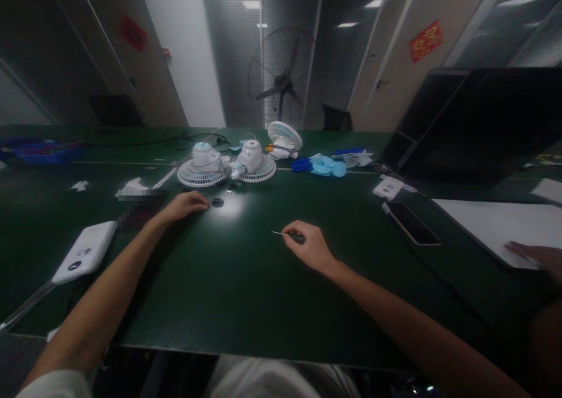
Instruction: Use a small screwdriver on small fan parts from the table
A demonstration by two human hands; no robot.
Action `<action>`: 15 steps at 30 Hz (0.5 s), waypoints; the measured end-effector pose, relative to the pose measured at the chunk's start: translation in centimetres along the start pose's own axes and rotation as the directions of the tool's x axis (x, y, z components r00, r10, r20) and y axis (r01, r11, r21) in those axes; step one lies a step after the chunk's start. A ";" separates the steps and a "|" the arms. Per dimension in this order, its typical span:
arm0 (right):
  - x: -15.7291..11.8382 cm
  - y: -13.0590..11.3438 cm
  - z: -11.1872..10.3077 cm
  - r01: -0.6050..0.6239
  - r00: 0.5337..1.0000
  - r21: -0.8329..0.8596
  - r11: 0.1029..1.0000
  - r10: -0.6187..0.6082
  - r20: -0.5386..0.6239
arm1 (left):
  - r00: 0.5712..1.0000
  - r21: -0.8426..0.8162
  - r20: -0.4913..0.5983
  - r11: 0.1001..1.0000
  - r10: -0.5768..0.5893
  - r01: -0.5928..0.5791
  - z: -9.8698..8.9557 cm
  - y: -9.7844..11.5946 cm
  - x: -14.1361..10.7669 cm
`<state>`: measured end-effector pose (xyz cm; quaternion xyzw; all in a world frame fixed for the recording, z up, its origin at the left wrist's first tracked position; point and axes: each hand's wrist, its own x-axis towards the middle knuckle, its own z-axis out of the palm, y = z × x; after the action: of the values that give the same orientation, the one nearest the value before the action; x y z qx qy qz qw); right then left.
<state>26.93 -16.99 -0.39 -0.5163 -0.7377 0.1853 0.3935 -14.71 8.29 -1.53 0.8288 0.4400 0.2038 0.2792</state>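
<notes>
My right hand (311, 244) is closed around a small screwdriver (298, 238) with a dark handle. Its thin metal shaft points left, over the green table (246, 281). Further left and farther back, my left hand (185, 205) rests low at the tabletop with its fingertips pinched together. Whatever is between those fingertips is too small to make out. Just right of them lies a small dark part (217, 202). A tiny light-coloured piece (232, 188) sits behind it, near two white fans (204, 164) lying face down.
Another white fan (284, 139) stands tilted behind, beside blue fan blades (327, 165). On the right are a phone (413, 223), a dark monitor (474, 129) and another person's hand (524, 254) on a white sheet (504, 228). A white power bank (85, 251) lies left.
</notes>
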 end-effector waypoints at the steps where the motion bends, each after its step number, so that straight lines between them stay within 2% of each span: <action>1: 0.0 0.0 0.0 -0.001 1.000 -0.001 1.000 0.001 -0.002 | 1.000 0.005 0.007 1.000 0.005 -0.005 -0.2 0.1 0.0; 7: -0.1 0.0 0.0 -0.009 1.000 0.001 1.000 0.009 0.006 | 1.000 0.035 -0.018 0.999 0.025 -0.025 -0.4 0.9 -0.4; 15: -0.1 0.0 0.0 -0.006 1.000 0.010 1.000 0.005 0.020 | 0.968 0.017 -0.237 0.997 0.080 -0.078 1.9 2.1 0.1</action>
<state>26.95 -17.08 -0.49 -0.5145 -0.7392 0.1953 0.3883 -12.27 6.85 -1.65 0.8164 0.4377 0.3106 0.2130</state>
